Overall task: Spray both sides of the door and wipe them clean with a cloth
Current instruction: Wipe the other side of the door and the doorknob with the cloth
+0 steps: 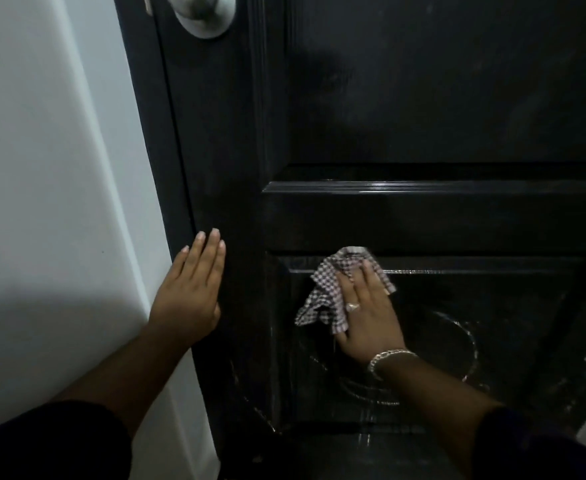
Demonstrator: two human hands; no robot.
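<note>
Pictured from above: a black panelled door [423,116], with a checked cloth [322,299] pressed flat against its lower panel under the right hand [367,317]. Fingers lay straight over the fabric, not curled round it, so a released grip that pushed rather than clutched. Left hand [189,292] rested flat and empty against the door's edge near the pale wall [42,168], apparently to steady it. Wet curved streaks [458,341] shone on the lower panel around the cloth, which suggested this face was already sprayed and wiping was under way. Upper panel looked dull and smeared, whether wiped or not could not be told. A round silver knob [203,15] showed at the top edge. No spray bottle in view. Judged roughly midway at best: lower panel of this side in hand, the rest of it unclear, and the far side of the door unseen and presumably still to do.
</note>
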